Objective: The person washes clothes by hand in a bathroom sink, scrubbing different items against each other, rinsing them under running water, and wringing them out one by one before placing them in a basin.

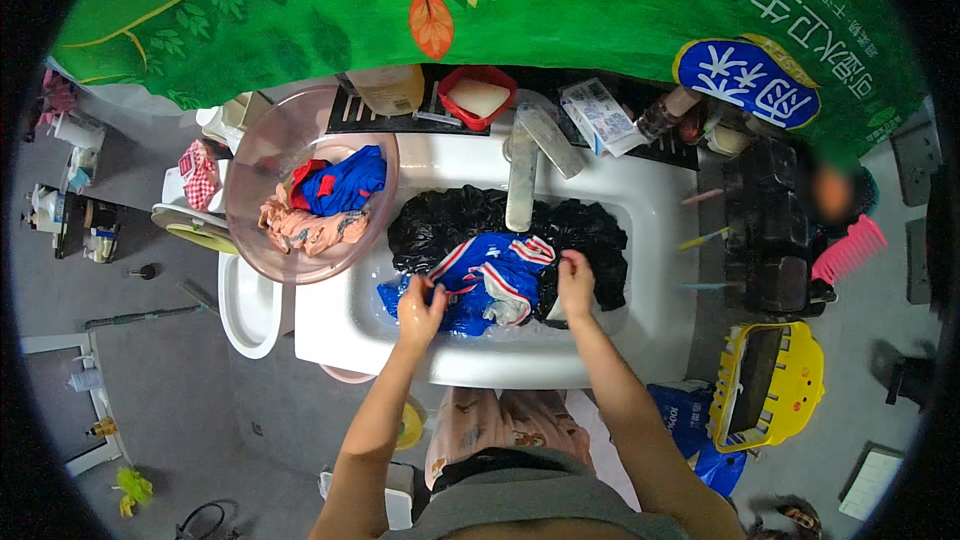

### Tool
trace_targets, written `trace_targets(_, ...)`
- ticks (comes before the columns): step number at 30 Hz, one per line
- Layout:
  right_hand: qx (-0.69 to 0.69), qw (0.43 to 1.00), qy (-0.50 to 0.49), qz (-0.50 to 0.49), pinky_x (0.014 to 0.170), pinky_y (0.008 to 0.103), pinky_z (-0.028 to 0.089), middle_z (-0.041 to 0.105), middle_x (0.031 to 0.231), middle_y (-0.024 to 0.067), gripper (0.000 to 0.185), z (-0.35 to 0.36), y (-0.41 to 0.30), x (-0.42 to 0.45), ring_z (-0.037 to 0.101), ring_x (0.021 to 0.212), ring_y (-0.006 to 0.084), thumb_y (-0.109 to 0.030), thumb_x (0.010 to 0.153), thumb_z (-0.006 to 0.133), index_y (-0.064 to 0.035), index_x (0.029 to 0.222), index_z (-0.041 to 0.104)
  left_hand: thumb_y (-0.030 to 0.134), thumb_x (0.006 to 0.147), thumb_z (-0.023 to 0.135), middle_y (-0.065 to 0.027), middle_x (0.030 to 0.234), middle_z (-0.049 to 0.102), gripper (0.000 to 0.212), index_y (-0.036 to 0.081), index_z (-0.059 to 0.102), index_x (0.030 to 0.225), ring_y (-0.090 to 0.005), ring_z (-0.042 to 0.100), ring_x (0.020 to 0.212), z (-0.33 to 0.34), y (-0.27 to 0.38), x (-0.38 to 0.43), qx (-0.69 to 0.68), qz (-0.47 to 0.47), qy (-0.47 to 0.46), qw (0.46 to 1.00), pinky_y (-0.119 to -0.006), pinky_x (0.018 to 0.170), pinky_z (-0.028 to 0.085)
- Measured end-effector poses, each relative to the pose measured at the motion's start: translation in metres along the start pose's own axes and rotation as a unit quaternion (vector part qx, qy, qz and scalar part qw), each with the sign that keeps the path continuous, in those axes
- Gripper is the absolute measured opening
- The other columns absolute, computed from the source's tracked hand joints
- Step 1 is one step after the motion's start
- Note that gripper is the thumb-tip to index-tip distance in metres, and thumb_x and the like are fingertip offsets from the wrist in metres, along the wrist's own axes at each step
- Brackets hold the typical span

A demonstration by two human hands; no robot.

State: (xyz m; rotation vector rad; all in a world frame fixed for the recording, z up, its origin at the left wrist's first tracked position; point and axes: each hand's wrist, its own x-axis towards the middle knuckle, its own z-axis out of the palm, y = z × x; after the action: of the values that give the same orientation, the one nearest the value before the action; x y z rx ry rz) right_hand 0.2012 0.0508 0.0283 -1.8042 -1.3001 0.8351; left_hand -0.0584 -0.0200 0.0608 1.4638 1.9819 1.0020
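Observation:
In the white sink (652,240) lie a wet blue garment with red and white trim (465,270) and a bunched black garment (435,221), with water around them. My left hand (420,307) is at the blue garment's left part, fingers partly curled; whether it grips the cloth cannot be told. My right hand (576,283) is at the right side of the blue garment, over the black one, fingers bent; its hold is unclear. The metal faucet (521,195) reaches over the black garment. A translucent pink basin (247,240) at the sink's left holds a blue and red garment (345,180) and a peach cloth (315,229).
Behind the sink stand a red soap dish (478,96) with soap, a bottle (386,90) and a white box (600,116). A green printed plastic sheet (300,22) spans the top. A pink comb (851,249) and a yellow basket (795,390) are at the right.

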Motion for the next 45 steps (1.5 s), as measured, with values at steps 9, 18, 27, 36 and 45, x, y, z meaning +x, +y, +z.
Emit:
trace_targets(9,-0.312,0.911,-0.260,-0.075,0.101,0.0430,0.024,0.027,0.134,0.0223,0.068,0.087,-0.020,-0.058,0.027,0.123,0.0388,-0.040,0.078,0.054,-0.0088,0.132,0.027,0.029,0.079,0.051,-0.0115,0.136,0.028,0.054,0.018,0.036,0.129,-0.0316,0.026,0.124,0.057,0.007,0.040,0.285,0.270,-0.142,0.909,-0.050,0.100,0.022)
trace_targets(18,-0.279,0.855,-0.418,-0.127,0.087,0.0379,0.040,0.057,0.105,0.0156,0.030,0.058,-0.029,-0.025,0.053,0.099,0.0293,-0.023,0.083,0.044,-0.0041,0.101,0.058,0.045,0.072,0.055,-0.0183,0.130,0.035,0.063,0.012,0.043,0.124,-0.0378,0.029,0.120,0.117,-0.069,0.040,0.283,0.163,-0.282,0.902,-0.052,0.098,0.020)
trace_targets(27,0.487,0.831,-0.009,0.268,0.084,0.0297,0.042,0.058,0.101,0.0078,0.021,-0.012,0.018,-0.009,0.055,0.095,0.0188,-0.005,0.085,0.042,-0.0041,0.103,0.054,0.004,0.073,0.058,-0.0138,0.069,0.056,0.008,0.001,0.052,0.071,-0.0309,0.055,0.065,0.041,-0.028,0.051,-0.102,0.011,-0.092,0.990,-0.036,0.059,0.044)
trace_targets(36,-0.300,0.936,-0.011,-0.183,0.096,0.0433,0.031,0.044,0.120,0.0177,0.044,-0.027,-0.040,-0.010,0.038,0.114,0.0343,-0.007,0.066,0.059,-0.0042,0.109,0.051,-0.001,0.060,0.057,-0.0137,0.095,0.052,0.030,0.005,0.055,0.090,-0.0319,0.049,0.090,-0.006,0.012,0.041,0.157,0.174,0.025,0.972,-0.039,0.075,0.041)
trace_targets(45,-0.431,0.859,-0.132,-0.242,0.103,0.0460,0.016,0.028,0.135,0.0159,0.058,0.065,0.019,-0.026,0.025,0.124,0.0331,-0.033,0.079,0.053,-0.0104,0.129,0.036,0.022,0.076,0.056,-0.0187,0.135,0.024,0.049,0.022,0.043,0.123,-0.0394,0.032,0.117,0.103,-0.036,0.028,0.255,0.134,-0.196,0.937,-0.045,0.097,0.029)
